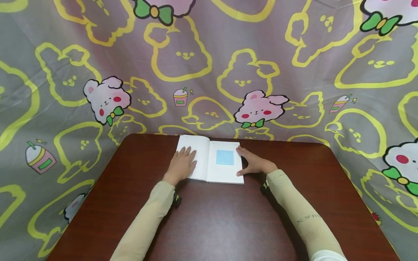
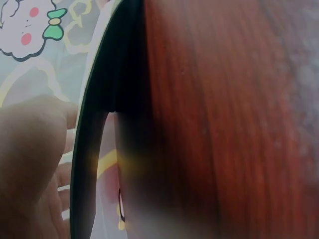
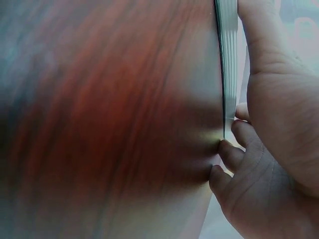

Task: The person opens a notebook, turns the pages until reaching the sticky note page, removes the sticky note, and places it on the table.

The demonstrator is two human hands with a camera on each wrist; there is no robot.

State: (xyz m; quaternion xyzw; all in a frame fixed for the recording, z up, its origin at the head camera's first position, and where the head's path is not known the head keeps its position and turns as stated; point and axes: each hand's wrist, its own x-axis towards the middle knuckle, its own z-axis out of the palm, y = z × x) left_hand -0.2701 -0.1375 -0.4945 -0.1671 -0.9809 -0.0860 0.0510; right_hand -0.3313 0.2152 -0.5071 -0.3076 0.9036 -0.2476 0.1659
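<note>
An open notebook (image 1: 225,174) with white pages lies near the table's far edge. On its right page sits a light blue square sticky note (image 1: 224,157). My left hand (image 1: 181,165) rests on the left page with fingers spread. From the left wrist, the notebook's dark cover (image 2: 84,164) bows up off the tabletop beside that hand. At the right page's outer edge is my right hand (image 1: 256,162), thumb by the lower corner and fingers by the upper one. The right wrist view shows fingertips (image 3: 230,154) beside the page stack (image 3: 229,59).
The dark red-brown wooden table (image 1: 209,221) has rounded far corners. Behind it and along both sides hangs a grey curtain (image 1: 209,72) with yellow outlines and cartoon animals. Pale sleeves (image 1: 142,226) cover both forearms.
</note>
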